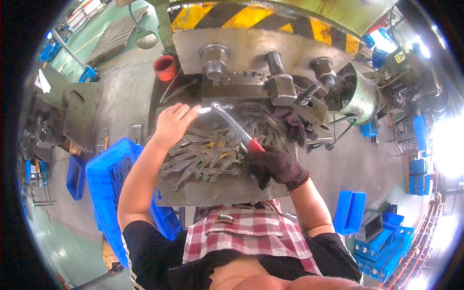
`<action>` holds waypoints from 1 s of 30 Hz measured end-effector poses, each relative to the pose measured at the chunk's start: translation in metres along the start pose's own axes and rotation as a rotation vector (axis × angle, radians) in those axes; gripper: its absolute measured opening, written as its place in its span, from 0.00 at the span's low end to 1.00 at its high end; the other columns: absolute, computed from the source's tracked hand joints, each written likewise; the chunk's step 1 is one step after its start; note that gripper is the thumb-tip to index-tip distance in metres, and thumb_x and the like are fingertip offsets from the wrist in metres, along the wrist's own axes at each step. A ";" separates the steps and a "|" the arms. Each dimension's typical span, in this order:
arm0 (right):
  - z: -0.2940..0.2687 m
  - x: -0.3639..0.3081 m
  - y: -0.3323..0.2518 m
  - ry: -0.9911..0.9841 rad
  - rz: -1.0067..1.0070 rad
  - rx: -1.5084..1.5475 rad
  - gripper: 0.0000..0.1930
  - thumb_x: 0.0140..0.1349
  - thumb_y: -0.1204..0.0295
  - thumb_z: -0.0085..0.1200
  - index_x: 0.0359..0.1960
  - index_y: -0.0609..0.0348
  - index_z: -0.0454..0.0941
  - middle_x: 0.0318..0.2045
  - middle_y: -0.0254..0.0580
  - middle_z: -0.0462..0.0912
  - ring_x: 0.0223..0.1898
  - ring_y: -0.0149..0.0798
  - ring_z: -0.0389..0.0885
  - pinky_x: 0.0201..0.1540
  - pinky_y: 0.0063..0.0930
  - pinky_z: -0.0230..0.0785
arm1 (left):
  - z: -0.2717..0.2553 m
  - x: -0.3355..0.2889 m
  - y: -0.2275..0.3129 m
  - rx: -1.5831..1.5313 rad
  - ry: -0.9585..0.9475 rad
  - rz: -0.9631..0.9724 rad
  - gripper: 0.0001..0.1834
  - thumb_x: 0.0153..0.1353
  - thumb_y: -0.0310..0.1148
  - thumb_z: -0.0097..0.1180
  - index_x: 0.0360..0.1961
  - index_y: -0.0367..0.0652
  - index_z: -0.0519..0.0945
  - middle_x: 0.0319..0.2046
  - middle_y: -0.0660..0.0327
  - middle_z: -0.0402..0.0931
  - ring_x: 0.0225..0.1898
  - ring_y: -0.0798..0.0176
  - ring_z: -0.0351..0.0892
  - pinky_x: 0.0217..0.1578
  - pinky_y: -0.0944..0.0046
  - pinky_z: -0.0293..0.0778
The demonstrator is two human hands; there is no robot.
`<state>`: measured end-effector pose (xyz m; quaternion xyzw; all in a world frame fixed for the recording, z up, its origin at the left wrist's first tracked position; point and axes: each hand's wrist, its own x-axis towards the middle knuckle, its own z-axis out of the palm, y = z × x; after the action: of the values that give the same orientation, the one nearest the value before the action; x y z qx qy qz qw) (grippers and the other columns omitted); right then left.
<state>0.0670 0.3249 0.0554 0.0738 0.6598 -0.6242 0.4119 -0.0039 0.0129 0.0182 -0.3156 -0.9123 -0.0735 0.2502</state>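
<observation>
My right hand (pixel 278 166), in a dark knit glove, is closed around the red grips of a pair of pliers (pixel 234 123). The jaws reach up and left to a bright flat metal piece (pixel 206 110) below the press tooling. My bare left hand (pixel 176 124) pinches the left end of that piece, its thumb hidden. Under both hands lies a heap of flat, elongated metal pieces (pixel 208 154) on the grey metal table (pixel 212 194). The press's die block (pixel 234 90) sits just beyond the pliers' jaws.
Above the table hangs the press ram with a yellow-and-black striped band (pixel 251 18) and large bolts (pixel 215 60). A red cup (pixel 165 68) stands at back left, and a dark glove (pixel 292 125) lies right. Blue crates (pixel 104 186) flank my left side; a fan (pixel 360 92) stands back right.
</observation>
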 end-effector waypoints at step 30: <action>-0.041 0.015 0.008 0.396 -0.330 0.091 0.20 0.59 0.55 0.56 0.43 0.58 0.80 0.25 0.32 0.77 0.22 0.27 0.74 0.25 0.20 0.66 | 0.055 0.146 -0.045 -0.173 0.453 -0.453 0.15 0.59 0.39 0.54 0.43 0.43 0.78 0.38 0.50 0.79 0.46 0.49 0.77 0.44 0.53 0.72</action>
<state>0.0439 0.3563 0.0348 0.1046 0.7019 -0.6853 0.1636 -0.1527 0.0715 0.0456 -0.1006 -0.8708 -0.2729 0.3964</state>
